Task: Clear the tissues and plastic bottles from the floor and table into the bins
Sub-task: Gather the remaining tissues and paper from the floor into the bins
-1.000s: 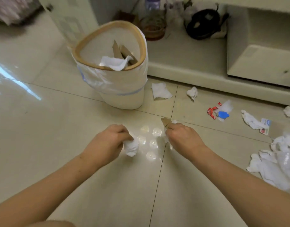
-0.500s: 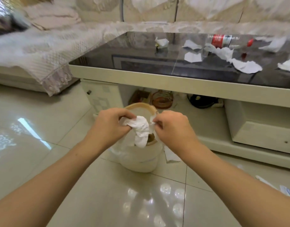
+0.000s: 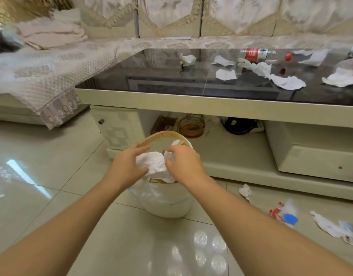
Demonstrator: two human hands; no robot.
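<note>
Tiled floor [image 3: 52, 196] by glass table [image 3: 171, 100], left hand [image 3: 126, 168] and right hand [image 3: 183, 166] fingers curled pinching crumpled tissue [image 3: 152, 163] over bin [image 3: 167, 204], more tissues [image 3: 287, 82] and bottle [image 3: 255, 55] toward table's far right corner

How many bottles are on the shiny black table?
2 that I can see: a clear bottle with a red label lying at the table's back, and part of another clear bottle at the right edge, cut off by the picture.

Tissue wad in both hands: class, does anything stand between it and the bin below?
Nothing visible does. The left hand and right hand hold the tissue wad directly over the bin, whose wooden rim is uncovered.
</note>
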